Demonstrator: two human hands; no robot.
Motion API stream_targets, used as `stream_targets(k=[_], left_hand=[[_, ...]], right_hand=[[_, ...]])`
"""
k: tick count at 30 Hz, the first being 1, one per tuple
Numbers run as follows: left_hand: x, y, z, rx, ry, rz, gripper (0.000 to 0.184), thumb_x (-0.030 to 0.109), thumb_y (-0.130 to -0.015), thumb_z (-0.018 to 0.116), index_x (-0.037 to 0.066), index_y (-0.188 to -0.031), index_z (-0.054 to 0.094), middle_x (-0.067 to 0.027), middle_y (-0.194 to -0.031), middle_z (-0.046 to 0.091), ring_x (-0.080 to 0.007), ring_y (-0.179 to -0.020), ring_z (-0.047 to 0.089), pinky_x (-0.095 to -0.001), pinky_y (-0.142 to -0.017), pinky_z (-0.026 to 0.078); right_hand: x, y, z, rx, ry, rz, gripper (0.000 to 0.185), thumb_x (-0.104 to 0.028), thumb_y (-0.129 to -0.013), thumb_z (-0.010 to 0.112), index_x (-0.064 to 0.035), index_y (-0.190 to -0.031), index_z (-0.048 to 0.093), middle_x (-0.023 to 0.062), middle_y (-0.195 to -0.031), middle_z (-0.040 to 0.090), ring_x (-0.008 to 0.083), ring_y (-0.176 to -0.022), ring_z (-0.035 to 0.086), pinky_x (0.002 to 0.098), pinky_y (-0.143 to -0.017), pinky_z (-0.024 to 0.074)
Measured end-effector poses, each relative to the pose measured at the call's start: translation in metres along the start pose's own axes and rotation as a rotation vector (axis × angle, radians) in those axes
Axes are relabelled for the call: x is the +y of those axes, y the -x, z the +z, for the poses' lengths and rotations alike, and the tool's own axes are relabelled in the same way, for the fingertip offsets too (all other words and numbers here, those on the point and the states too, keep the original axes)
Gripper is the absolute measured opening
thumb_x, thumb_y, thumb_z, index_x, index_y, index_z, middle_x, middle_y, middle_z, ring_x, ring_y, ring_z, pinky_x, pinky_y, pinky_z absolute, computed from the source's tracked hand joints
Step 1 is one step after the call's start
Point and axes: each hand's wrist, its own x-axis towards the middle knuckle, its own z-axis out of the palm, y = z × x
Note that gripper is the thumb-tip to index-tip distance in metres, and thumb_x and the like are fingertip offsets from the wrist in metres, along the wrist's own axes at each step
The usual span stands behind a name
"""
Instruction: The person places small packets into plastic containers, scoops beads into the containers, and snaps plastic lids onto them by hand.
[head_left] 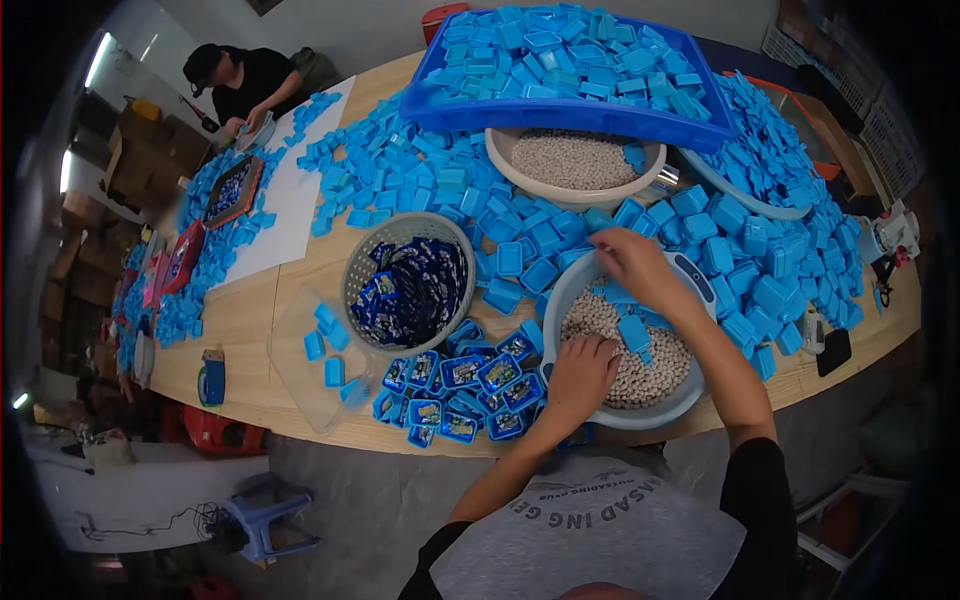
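Note:
A grey-blue basin point(640, 415) in front of me holds many small pale round beads point(650, 375), with a few light-blue plastic pieces point(634, 333) on top. My left hand point(584, 378) rests over the basin's left side, fingers bent together against the beads; its fingertips are partly hidden. Over the far rim is my right hand point(640, 266), fingers drawn together beside loose blue plastic boxes point(570, 258). What either hand holds, if anything, is hidden. Just left of the basin sit several blue boxes with dark-blue printed packets point(460, 373) inside.
A perforated basket point(357, 300) holds dark-blue packets. Behind stand a bead-filled oval tub point(575, 195) and a large blue tray point(560, 116) heaped with boxes. A clear plastic lid point(300, 385) lies left. Another person point(262, 85) works at the far left. A blue stool point(262, 515) stands on the floor.

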Motion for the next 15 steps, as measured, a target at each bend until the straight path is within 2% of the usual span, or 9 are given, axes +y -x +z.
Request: stream_targets(k=[1,3,6,8,10,11,12,13,15], left_hand=[[-0.001,0.001,0.001,-0.023,-0.001,-0.018,0.021,0.017,-0.081,0.056,0.006,-0.099,0.056,-0.0102,-0.095,0.056,-0.0266,-0.090,0.052,-0.0377,-0.077,0.039],[-0.001,0.002,0.002,-0.035,0.023,-0.037,0.020,0.016,-0.081,0.056,0.006,-0.098,0.056,-0.0106,-0.093,0.057,-0.0272,-0.088,0.052,-0.0379,-0.077,0.039],[-0.002,0.003,0.001,-0.025,0.098,-0.039,0.020,0.015,-0.080,0.056,0.005,-0.098,0.056,-0.0114,-0.091,0.057,-0.0285,-0.088,0.053,-0.0387,-0.077,0.040],[-0.006,0.006,0.002,-0.025,0.139,-0.050,0.021,0.014,-0.080,0.055,0.005,-0.099,0.056,-0.0119,-0.090,0.057,-0.0293,-0.088,0.052,-0.0394,-0.077,0.040],[-0.009,0.010,0.013,0.039,0.164,-0.042,0.021,0.013,-0.080,0.054,0.005,-0.099,0.056,-0.0125,-0.090,0.056,-0.0300,-0.087,0.052,-0.0396,-0.076,0.040],[-0.006,0.009,0.007,0.035,0.136,-0.038,0.021,0.013,-0.080,0.054,0.005,-0.099,0.056,-0.0122,-0.091,0.055,-0.0298,-0.087,0.052,-0.0392,-0.076,0.040],[-0.005,0.008,0.006,0.011,0.143,-0.035,0.021,0.013,-0.080,0.054,0.005,-0.099,0.056,-0.0122,-0.092,0.055,-0.0295,-0.088,0.052,-0.0390,-0.076,0.040],[-0.006,0.009,0.004,0.002,0.139,-0.022,0.021,0.014,-0.081,0.054,0.005,-0.100,0.056,-0.0120,-0.091,0.055,-0.0291,-0.087,0.052,-0.0388,-0.075,0.040],[-0.008,0.011,0.009,0.025,0.166,-0.010,0.021,0.014,-0.082,0.053,0.006,-0.101,0.056,-0.0115,-0.089,0.054,-0.0286,-0.085,0.053,-0.0383,-0.073,0.041]], right_hand=[[-0.004,-0.016,0.018,-0.042,0.044,-0.115,0.018,-0.005,-0.075,0.057,-0.0034,-0.093,0.060,0.0134,-0.088,0.061,0.0282,-0.079,0.059,0.0359,-0.067,0.0470],[-0.003,-0.043,0.066,-0.267,0.179,-0.261,0.018,-0.007,-0.074,0.056,-0.0082,-0.091,0.061,0.0119,-0.103,0.057,0.0265,-0.087,0.055,0.0351,-0.072,0.0446],[0.003,-0.059,0.130,-0.148,0.403,-0.632,0.021,-0.010,-0.074,0.054,-0.0124,-0.093,0.062,0.0098,-0.116,0.050,0.0248,-0.097,0.049,0.0345,-0.079,0.0402],[0.004,-0.061,0.149,-0.174,0.484,-0.628,0.020,-0.012,-0.075,0.053,-0.0137,-0.092,0.063,0.0082,-0.121,0.046,0.0239,-0.101,0.046,0.0365,-0.083,0.0366],[0.003,-0.067,0.159,-0.478,0.506,-0.407,0.020,-0.011,-0.073,0.053,-0.0123,-0.089,0.064,0.0108,-0.122,0.046,0.0241,-0.100,0.048,0.0379,-0.080,0.0392],[0.009,-0.066,0.163,-0.321,0.513,-0.475,0.019,-0.009,-0.073,0.053,-0.0100,-0.089,0.064,0.0124,-0.110,0.052,0.0251,-0.093,0.051,0.0387,-0.077,0.0413],[0.006,-0.071,0.157,-0.398,0.476,-0.439,0.017,-0.007,-0.071,0.053,-0.0076,-0.086,0.062,0.0105,-0.097,0.055,0.0265,-0.087,0.054,0.0397,-0.074,0.0424],[0.008,-0.070,0.147,-0.309,0.414,-0.505,0.017,-0.006,-0.069,0.055,-0.0067,-0.086,0.059,0.0106,-0.088,0.056,0.0267,-0.084,0.055,0.0382,-0.072,0.0434],[-0.016,-0.066,0.103,-0.189,0.347,-0.414,0.018,-0.003,-0.069,0.056,-0.0053,-0.087,0.056,0.0136,-0.085,0.055,0.0275,-0.080,0.055,0.0384,-0.066,0.0443]])
